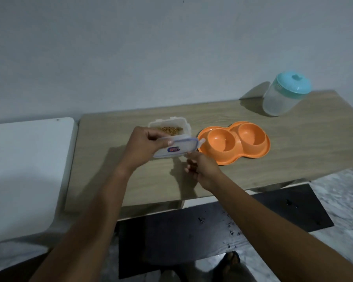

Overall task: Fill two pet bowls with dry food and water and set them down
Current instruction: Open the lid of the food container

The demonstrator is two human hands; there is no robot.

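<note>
An orange double pet bowl sits on the wooden table, both cups empty. Left of it stands a white food container with brown dry food inside, its top uncovered. My left hand holds the container's clear lid with blue seal, lifted and tilted just in front of the container. My right hand is below the lid's right end, fingers curled, fingertips near or touching its edge. A clear water jug with a teal lid stands at the table's far right.
A white surface adjoins the table on the left. A wall rises behind the table. Below the table's near edge lie a dark mat and a marbled floor. My sandalled foot shows at the bottom.
</note>
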